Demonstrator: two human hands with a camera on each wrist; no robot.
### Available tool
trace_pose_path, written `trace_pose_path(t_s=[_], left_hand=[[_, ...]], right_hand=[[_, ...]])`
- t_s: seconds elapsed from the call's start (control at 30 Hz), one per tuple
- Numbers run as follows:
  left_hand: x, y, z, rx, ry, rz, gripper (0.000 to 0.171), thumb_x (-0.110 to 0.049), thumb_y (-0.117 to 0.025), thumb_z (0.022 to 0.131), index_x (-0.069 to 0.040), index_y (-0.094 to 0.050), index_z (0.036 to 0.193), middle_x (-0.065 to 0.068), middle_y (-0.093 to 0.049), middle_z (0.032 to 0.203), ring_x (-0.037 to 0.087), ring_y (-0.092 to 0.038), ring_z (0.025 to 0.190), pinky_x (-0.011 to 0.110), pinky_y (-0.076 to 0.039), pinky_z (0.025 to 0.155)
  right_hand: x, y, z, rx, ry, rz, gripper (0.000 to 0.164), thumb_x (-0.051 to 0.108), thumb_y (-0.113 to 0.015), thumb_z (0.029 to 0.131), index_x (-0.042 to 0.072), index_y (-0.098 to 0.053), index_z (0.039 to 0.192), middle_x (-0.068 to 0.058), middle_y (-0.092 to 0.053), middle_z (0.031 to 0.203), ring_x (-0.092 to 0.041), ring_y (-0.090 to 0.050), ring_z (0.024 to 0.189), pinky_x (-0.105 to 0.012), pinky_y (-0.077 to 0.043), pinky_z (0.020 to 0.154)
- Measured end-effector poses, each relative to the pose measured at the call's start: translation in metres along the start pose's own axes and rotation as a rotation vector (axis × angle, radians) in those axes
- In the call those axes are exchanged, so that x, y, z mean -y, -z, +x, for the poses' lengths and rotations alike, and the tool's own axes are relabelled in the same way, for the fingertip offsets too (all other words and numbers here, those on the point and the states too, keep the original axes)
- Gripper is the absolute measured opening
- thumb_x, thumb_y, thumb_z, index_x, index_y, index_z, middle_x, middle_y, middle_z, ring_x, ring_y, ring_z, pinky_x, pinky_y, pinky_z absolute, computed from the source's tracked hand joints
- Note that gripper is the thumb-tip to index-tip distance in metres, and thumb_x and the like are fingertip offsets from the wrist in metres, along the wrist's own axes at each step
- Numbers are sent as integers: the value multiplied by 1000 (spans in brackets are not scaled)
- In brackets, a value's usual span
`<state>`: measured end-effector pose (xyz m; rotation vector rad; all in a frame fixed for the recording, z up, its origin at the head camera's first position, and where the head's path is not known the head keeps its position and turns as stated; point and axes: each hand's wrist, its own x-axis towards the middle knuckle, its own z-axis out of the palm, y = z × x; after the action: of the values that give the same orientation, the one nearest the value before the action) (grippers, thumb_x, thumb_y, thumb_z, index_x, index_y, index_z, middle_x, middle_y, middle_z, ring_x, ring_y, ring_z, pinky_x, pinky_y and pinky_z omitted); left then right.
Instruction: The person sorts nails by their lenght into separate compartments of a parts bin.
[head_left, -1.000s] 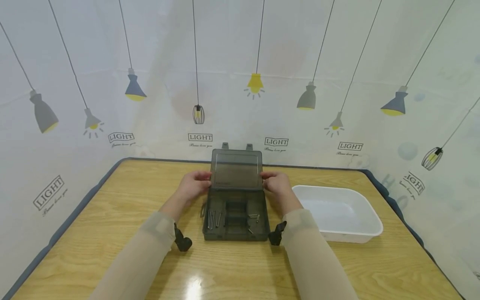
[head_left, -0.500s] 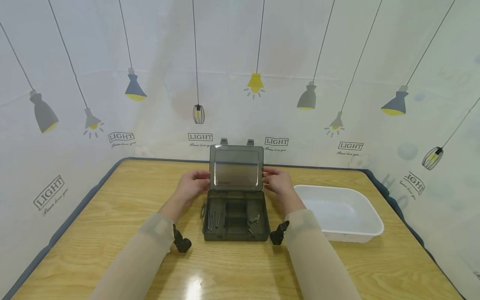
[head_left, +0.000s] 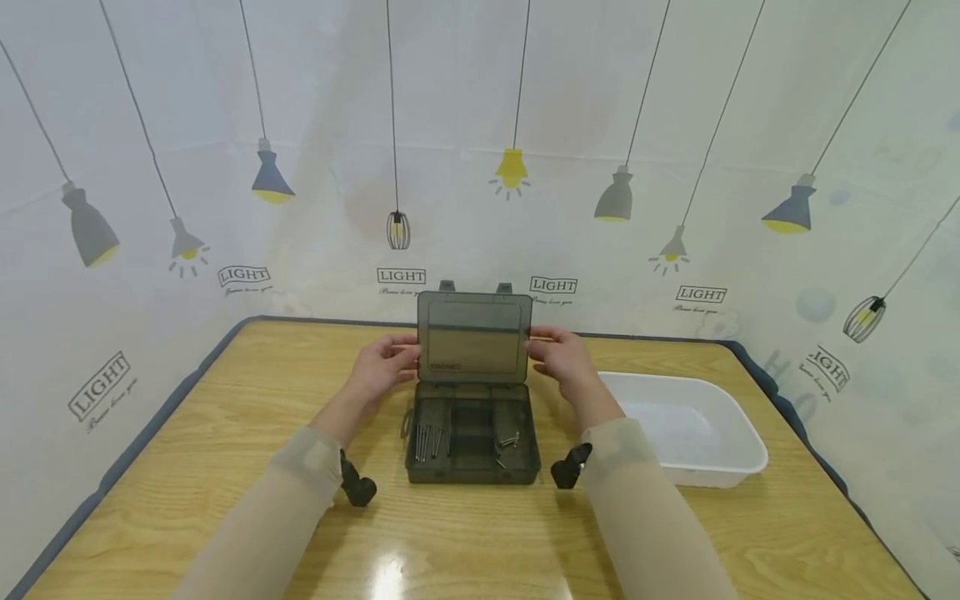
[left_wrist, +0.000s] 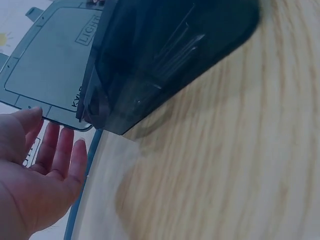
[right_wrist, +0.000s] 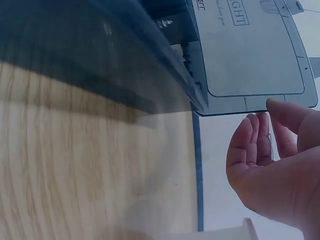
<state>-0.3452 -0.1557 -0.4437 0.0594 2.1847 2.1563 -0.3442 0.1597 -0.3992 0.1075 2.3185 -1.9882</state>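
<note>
A translucent dark grey compartment box stands on the table with its hinged lid raised at the back. At the lid's left edge, my left hand pinches with thumb and index finger; the other fingers curl loosely below, seen in the left wrist view. My right hand holds the opposite edge the same way, its thumb at the rim. Several long thin metal pins or screws lie in the left compartment. Short metal screws lie scattered on the right side.
To the right of the box sits a white rectangular tub, close to my right forearm. The wooden table ends at a dark edge, with a lamp-printed backdrop right behind the lid.
The lid has swung up further toward upright, its face now looking taller and wider. Both hands moved with it and spread slightly apart. The box base stays in place.
</note>
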Motion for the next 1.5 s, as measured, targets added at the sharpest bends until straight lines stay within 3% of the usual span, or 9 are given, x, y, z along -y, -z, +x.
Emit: trace_pose_path(t_s=[0.07, 0.17, 0.3, 0.5, 0.73, 0.97, 1.13, 1.3, 1.5], left_hand=[[-3, 0, -3, 9, -2, 41, 44, -22, -65, 113, 0, -60, 151, 18, -66, 140, 22, -68, 115, 47, -56, 113], [-6, 2, -6, 20, -19, 123, 47, -30, -67, 112, -2, -63, 150, 19, -65, 144, 29, -64, 122, 47, -56, 110], [-9, 8, -8, 34, -40, 200, 48, -34, -68, 112, -3, -66, 148, 20, -67, 137, 30, -64, 113, 40, -58, 98], [-11, 15, -13, 71, -55, 223, 44, -31, -68, 112, -1, -68, 143, 16, -73, 124, 23, -69, 100, 36, -61, 91], [-13, 18, -21, 132, -82, 239, 44, -31, -66, 113, 0, -66, 144, 19, -75, 126, 19, -71, 100, 35, -62, 91], [-15, 20, -33, 193, -91, 226, 39, -27, -65, 113, 2, -67, 140, 22, -73, 125, 17, -73, 99, 35, -63, 91], [-17, 21, -42, 233, -85, 217, 38, -24, -63, 114, 4, -65, 139, 27, -71, 129, 18, -73, 101, 38, -63, 94], [-20, 22, -50, 258, -89, 228, 42, -21, -61, 115, 7, -60, 146, 28, -71, 133, 16, -73, 102, 30, -63, 91], [-24, 23, -60, 284, -75, 225, 42, -19, -61, 115, 1, -60, 152, 32, -67, 138, 18, -73, 104, 36, -63, 95]], right_hand=[[1, 4, -2, 16, 4, -24, 47, 14, -63, 111, 0, -58, 155, -25, -60, 157, -35, -62, 136, -51, -51, 116], [3, 10, -6, 43, 17, -57, 46, 16, -64, 112, 1, -59, 154, -24, -61, 156, -37, -61, 134, -48, -54, 111], [6, 17, -10, 67, 31, -106, 43, 20, -65, 112, 3, -62, 152, -21, -65, 150, -32, -64, 124, -41, -56, 101], [12, 22, -17, 85, 37, -161, 40, 25, -68, 110, 4, -67, 145, -11, -71, 133, -18, -63, 103, -36, -56, 91], [13, 27, -29, 130, 63, -183, 36, 24, -68, 109, 1, -66, 136, -7, -72, 124, -15, -66, 96, -29, -56, 81], [9, 32, -40, 185, 102, -171, 33, 19, -68, 108, -1, -67, 134, -9, -75, 117, -15, -68, 91, -27, -57, 78], [8, 34, -49, 219, 122, -179, 32, 18, -68, 108, -3, -66, 132, 0, -75, 108, -17, -68, 91, -30, -58, 78], [8, 35, -61, 233, 115, -182, 36, 19, -69, 107, -3, -66, 136, 3, -74, 106, -19, -69, 91, -34, -60, 82], [6, 35, -72, 255, 124, -178, 32, 18, -70, 107, 1, -69, 134, 4, -73, 104, -19, -68, 89, -33, -59, 80]])
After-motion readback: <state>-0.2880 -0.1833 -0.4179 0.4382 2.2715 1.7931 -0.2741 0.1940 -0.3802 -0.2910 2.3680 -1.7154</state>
